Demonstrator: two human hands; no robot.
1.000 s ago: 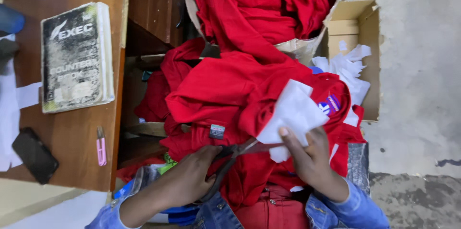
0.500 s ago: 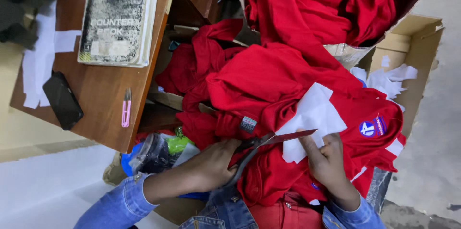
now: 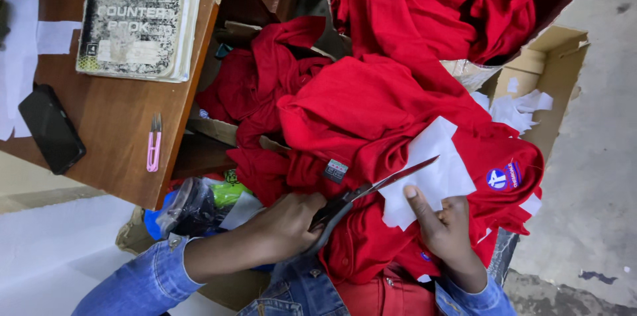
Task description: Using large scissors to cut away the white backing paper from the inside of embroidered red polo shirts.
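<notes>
The left hand (image 3: 288, 223) is gripping scissors (image 3: 371, 193), blades parted at a white backing sheet (image 3: 431, 170) that the right hand (image 3: 448, 230) is pinching on a red shirt (image 3: 371, 110).

Matt red cloth garment (image 3: 371, 110), white paper backing (image 3: 431, 170), metal scissors (image 3: 371, 190), wood desk (image 3: 119, 130)

Soft, even daylight (no glare); faint shadows, sharp focus, slight edge blur.
</notes>
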